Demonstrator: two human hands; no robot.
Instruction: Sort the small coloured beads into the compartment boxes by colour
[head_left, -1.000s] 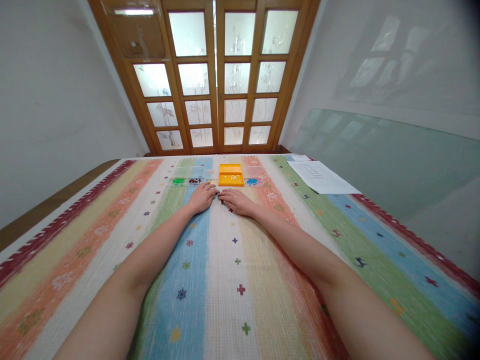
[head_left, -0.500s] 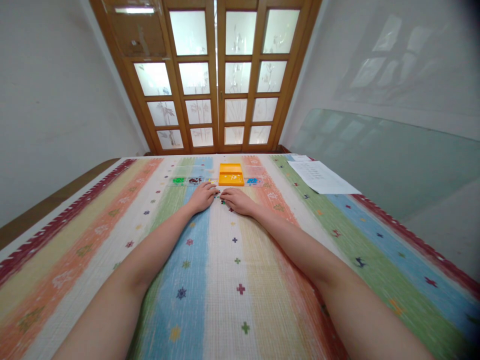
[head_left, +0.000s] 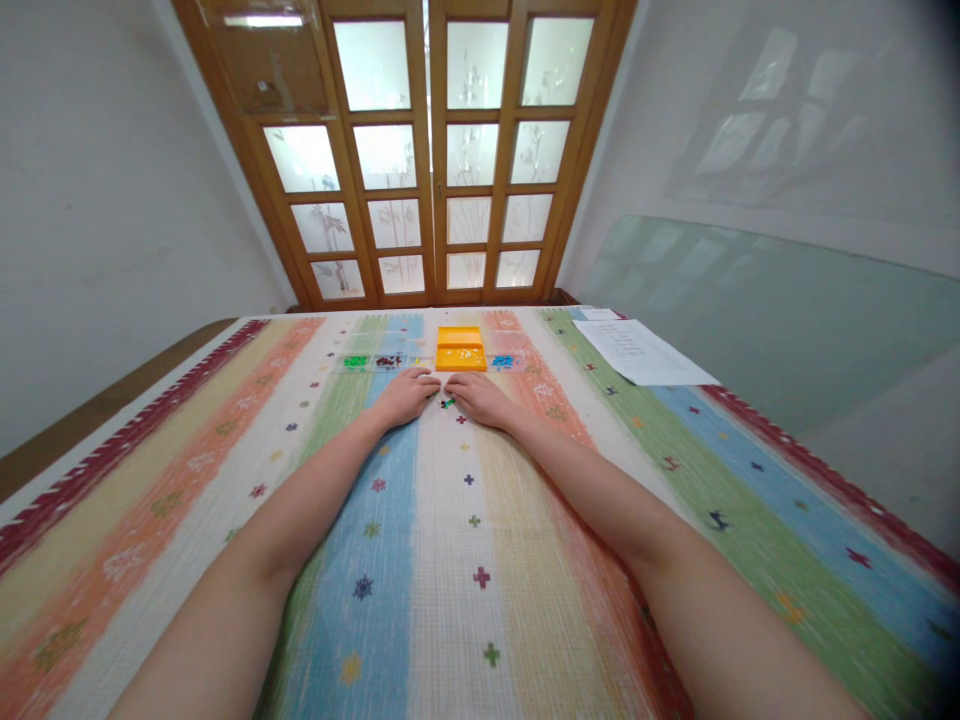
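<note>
Beside the right hand (head_left: 477,395), green pieces (head_left: 449,404) lie roughly crosswise.

The box (head_left: 459,336) lies behind the 2 hands (head_left: 406,397)

Shows brown wooden-framed doors (head_left: 435,220) with frosted, plant-patterned glass panes (head_left: 475,66) at the top centre of the frame, a pale grey wall (head_left: 112,200) at upper left, and a glossy, greenish flat panel (head_left: 757,315) at right. Has white paper sheets (head_left: 637,352) right of centre, on multicoloured striped cloth (head_left: 457,600) spread across the lower half.
</note>
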